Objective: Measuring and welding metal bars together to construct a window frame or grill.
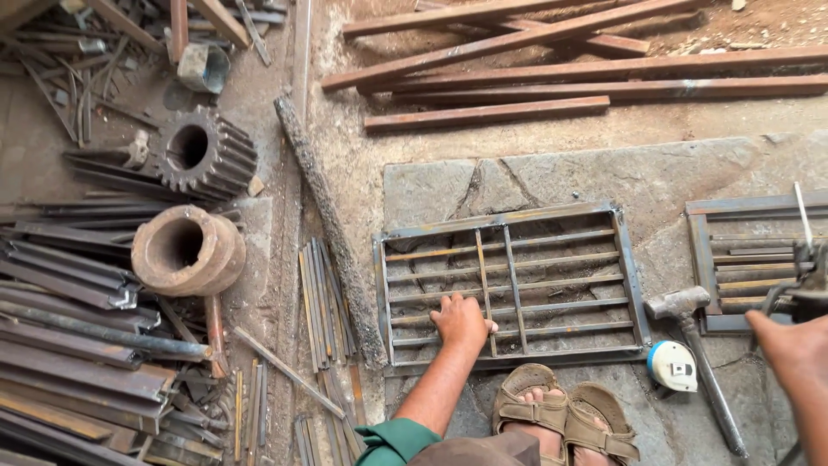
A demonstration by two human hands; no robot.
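Note:
A rectangular metal grate (pixel 625 259) of thin steel bars lies flat on a stone slab. My left hand (pixel 461 321) rests on its near side, fingers curled over one horizontal bar. At the right edge my right hand (pixel 789 349) grips a dark welding electrode holder (pixel 811 280) whose thin rod (pixel 803 216) points up over a second grate (pixel 703 259). My sandalled feet (pixel 561 414) sit just below the first grate.
A hammer (pixel 690 306) and a white-and-blue tape measure (pixel 673 364) lie between the grates. A rusty gear (pixel 203 154), a rusty hollow cylinder (pixel 185 250) and scrap steel fill the left. A rough round bar (pixel 328 224), flat strips (pixel 323 302) and long rusty bars (pixel 561 78) lie around.

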